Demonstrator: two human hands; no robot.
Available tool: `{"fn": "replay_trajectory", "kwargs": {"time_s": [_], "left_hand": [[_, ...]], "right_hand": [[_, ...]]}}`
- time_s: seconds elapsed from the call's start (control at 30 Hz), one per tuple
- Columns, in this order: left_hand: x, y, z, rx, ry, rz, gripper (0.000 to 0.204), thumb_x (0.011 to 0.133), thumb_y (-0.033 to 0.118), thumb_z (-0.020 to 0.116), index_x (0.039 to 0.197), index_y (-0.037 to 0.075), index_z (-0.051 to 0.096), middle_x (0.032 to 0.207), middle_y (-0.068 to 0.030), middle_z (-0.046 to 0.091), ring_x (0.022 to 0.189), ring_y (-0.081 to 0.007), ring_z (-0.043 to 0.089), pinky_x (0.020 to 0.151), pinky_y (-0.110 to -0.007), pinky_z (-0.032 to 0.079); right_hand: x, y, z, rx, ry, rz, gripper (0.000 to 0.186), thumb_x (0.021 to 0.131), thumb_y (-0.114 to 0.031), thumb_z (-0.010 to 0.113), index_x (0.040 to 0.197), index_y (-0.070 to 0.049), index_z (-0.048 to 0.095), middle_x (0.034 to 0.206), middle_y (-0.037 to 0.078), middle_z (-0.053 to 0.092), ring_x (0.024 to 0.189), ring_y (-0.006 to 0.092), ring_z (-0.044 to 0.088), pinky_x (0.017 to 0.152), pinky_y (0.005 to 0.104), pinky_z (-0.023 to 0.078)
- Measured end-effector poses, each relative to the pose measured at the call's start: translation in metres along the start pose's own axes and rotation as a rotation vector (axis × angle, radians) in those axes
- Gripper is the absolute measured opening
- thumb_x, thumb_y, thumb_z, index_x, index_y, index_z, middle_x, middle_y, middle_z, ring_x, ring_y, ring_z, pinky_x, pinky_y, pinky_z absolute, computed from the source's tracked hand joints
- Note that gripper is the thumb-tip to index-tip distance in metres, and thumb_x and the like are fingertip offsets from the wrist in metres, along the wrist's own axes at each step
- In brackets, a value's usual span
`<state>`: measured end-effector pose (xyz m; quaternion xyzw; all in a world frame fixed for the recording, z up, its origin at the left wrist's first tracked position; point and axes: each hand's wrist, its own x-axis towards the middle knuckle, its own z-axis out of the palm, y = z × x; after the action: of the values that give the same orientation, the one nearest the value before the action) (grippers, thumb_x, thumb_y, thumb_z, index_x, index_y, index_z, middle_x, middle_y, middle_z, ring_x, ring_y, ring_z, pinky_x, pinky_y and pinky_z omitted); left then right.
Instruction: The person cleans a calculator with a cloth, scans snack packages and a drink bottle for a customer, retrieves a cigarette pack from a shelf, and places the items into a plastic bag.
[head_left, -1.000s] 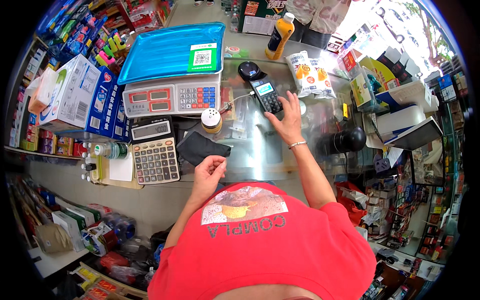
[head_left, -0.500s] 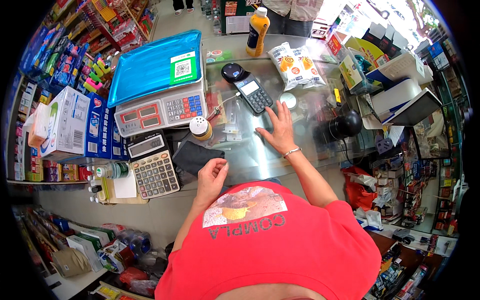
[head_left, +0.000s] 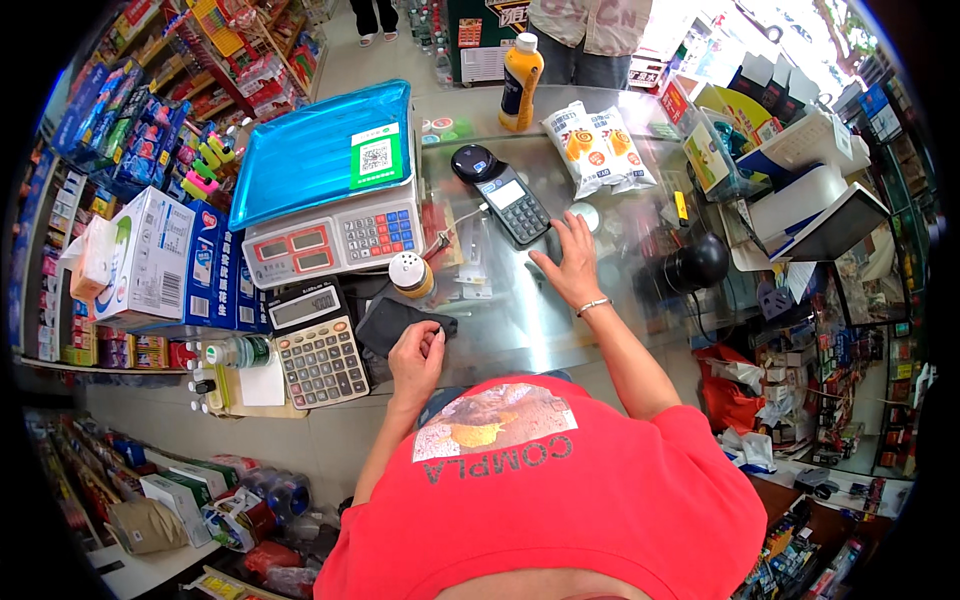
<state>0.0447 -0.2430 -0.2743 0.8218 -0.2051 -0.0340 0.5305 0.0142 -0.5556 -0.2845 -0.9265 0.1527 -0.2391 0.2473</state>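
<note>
My right hand (head_left: 570, 268) rests on the glass counter with fingers apart, holding nothing. Its fingertips are beside a black payment terminal (head_left: 505, 200) with a keypad and lit screen, and a small round white-topped item (head_left: 585, 216). My left hand (head_left: 416, 358) lies at the counter's near edge, fingers loosely curled with nothing visible in them. It is against a dark cloth-like pouch (head_left: 385, 324). Farther off stand a yellow-orange drink bottle (head_left: 520, 85) with a white cap and two white snack bags (head_left: 597, 150) with orange pictures.
On the left are a price scale (head_left: 330, 240) with a blue tray (head_left: 310, 150), a calculator (head_left: 322, 362), a white-lidded shaker jar (head_left: 411, 274) and a blue-white carton (head_left: 150, 260). At right stand a black rounded device (head_left: 695, 263) and a screen (head_left: 835, 225). Someone in a light shirt (head_left: 590, 25) stands opposite.
The whole view has shifted slightly, with the counter items a little lower and to the right. Both hands stay in nearly the same places on the counter.
</note>
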Motion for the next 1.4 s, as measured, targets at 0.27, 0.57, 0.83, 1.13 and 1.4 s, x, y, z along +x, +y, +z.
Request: {"fn": "replay_trajectory", "kwargs": {"time_s": [0.27,0.57,0.83,1.13,1.4], "left_hand": [[0.000,0.001,0.011,0.090,0.155,0.161,0.012,0.081,0.002,0.069,0.092,0.004,0.064,0.067,-0.0051,0.052,0.050,-0.0147,0.049,0.048,-0.029,0.040],[0.000,-0.001,0.011,0.075,0.155,0.174,0.015,0.080,-0.002,0.068,0.094,0.004,0.065,0.067,-0.0043,0.051,0.051,-0.0130,0.047,0.048,-0.027,0.038],[-0.001,0.001,0.009,0.073,0.162,0.180,0.015,0.079,-0.003,0.069,0.093,0.003,0.065,0.066,-0.0044,0.050,0.051,-0.0126,0.045,0.048,-0.027,0.037],[0.000,0.002,0.008,0.078,0.173,0.220,0.015,0.079,0.001,0.070,0.093,0.003,0.065,0.065,-0.0056,0.050,0.051,-0.0157,0.047,0.049,-0.030,0.038],[0.000,0.004,0.006,0.083,0.179,0.236,0.015,0.079,0.001,0.070,0.093,0.003,0.065,0.065,-0.0051,0.051,0.050,-0.0158,0.047,0.048,-0.030,0.038]], "right_hand": [[0.001,-0.002,0.004,-0.043,-0.008,-0.033,0.067,0.078,-0.035,0.077,0.132,-0.006,0.051,0.146,0.023,0.038,0.138,0.0421,0.029,0.112,0.0555,0.023],[0.003,-0.003,0.009,-0.068,-0.017,-0.034,0.069,0.078,-0.036,0.076,0.134,-0.007,0.049,0.146,0.021,0.038,0.139,0.0406,0.029,0.113,0.0562,0.021],[0.011,-0.003,0.010,-0.104,-0.031,-0.021,0.065,0.078,-0.039,0.076,0.128,-0.004,0.054,0.142,0.021,0.043,0.136,0.0399,0.034,0.111,0.0592,0.022],[0.020,-0.026,0.024,-0.146,0.000,0.018,0.088,0.069,-0.040,0.081,0.138,-0.002,0.042,0.134,0.020,0.048,0.127,0.0364,0.042,0.108,0.0547,0.027],[0.048,-0.002,0.023,-0.012,0.094,0.020,0.095,0.067,-0.023,0.082,0.144,-0.001,0.032,0.126,0.019,0.053,0.114,0.0368,0.049,0.100,0.0460,0.037]]}}
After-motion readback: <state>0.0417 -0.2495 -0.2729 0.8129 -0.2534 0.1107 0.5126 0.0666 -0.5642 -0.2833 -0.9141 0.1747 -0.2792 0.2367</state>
